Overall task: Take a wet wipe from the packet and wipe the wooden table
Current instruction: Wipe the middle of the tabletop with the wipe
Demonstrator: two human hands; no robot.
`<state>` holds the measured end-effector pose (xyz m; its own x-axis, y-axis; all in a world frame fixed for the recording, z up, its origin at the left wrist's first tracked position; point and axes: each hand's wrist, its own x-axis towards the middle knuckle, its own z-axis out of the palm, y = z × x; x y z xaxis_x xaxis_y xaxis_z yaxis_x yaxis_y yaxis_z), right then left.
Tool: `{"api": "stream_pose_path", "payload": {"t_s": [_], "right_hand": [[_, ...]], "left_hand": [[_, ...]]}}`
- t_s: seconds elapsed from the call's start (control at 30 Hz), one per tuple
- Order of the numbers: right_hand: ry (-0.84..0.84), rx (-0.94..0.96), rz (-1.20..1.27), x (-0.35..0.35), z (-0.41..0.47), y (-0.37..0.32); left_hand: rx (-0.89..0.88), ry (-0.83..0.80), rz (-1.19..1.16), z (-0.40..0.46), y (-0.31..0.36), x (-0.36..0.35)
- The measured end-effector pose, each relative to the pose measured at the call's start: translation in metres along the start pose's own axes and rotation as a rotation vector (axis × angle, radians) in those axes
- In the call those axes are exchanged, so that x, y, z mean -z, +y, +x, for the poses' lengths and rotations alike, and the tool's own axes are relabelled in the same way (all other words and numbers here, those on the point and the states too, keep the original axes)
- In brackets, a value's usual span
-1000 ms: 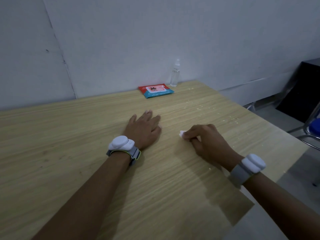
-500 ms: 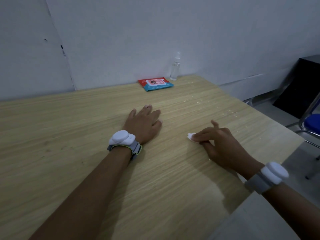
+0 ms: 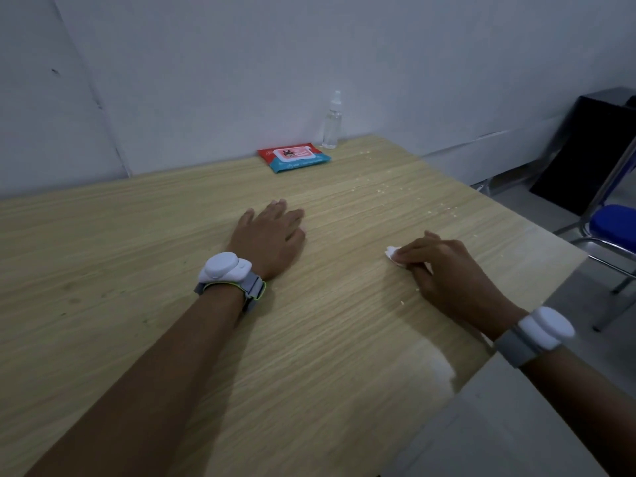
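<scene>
From where I'm sitting, the right hand (image 3: 447,270) has its fingers (image 3: 409,251) curled down over a scrunched white wet wipe (image 3: 392,253), pinning it flat to the bench (image 3: 327,339) — only a little white corner pokes out past the fingertips, the rest is buried under the hand. That wad is going to be soft, limp and featherweight, probably a bit slick from the moisture, so I reckon it only behaves if you press it from on top with several fingers spread over it; pinch one edge and it'll just unroll or drag. Nothing fragile about it, though it could tear if it snags.

The left hand (image 3: 272,235) lies palm-down on the wood with fingers straight, holding nothing — looks like it's just bracing. Pale crumbs (image 3: 395,192) are scattered beyond the right hand toward the far right edge, so that patch likely still needs a pass. Way at the back by the wall sits the red-and-blue packet (image 3: 294,156), flap apparently closed, with a small clear spray bottle (image 3: 332,122) just beside it.
</scene>
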<state>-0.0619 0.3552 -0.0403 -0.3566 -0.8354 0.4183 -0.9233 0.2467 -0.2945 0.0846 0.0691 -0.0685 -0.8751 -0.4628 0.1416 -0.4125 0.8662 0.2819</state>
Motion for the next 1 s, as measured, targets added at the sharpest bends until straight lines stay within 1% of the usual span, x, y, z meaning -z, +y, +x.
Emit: {"api": "stream_pose_path", "payload": {"t_s": [0.1, 0.2, 0.37, 0.53, 0.73, 0.8, 0.87, 0.93, 1.0], "right_hand": [[-0.054, 0.089, 0.049, -0.005, -0.011, -0.010], [-0.109, 0.104, 0.065, 0.004, -0.014, -0.010], [-0.183, 0.091, -0.073, 0.011, -0.001, -0.011], [-0.114, 0.056, -0.048, 0.007, 0.006, -0.013], [-0.156, 0.085, 0.082, 0.009, -0.031, -0.018], [-0.201, 0.049, 0.067, 0.014, -0.042, -0.020], [-0.283, 0.003, 0.006, 0.014, -0.052, -0.026], [-0.388, -0.019, 0.020, 0.008, -0.061, -0.034], [-0.442, -0.034, 0.053, 0.003, -0.068, -0.038]], "left_hand": [[-0.008, -0.002, -0.003, -0.002, -0.001, 0.001], [-0.018, -0.001, -0.010, -0.002, -0.001, 0.003], [-0.002, -0.007, -0.013, -0.003, 0.002, 0.005], [0.001, -0.004, -0.010, -0.003, 0.001, 0.004], [0.002, 0.005, -0.009, -0.002, 0.001, 0.003], [-0.001, 0.003, -0.003, -0.002, 0.001, 0.003], [0.000, -0.002, -0.004, -0.002, 0.002, 0.003], [-0.002, -0.011, 0.003, -0.002, 0.002, 0.004], [-0.007, -0.021, 0.011, -0.002, 0.001, 0.005]]}}
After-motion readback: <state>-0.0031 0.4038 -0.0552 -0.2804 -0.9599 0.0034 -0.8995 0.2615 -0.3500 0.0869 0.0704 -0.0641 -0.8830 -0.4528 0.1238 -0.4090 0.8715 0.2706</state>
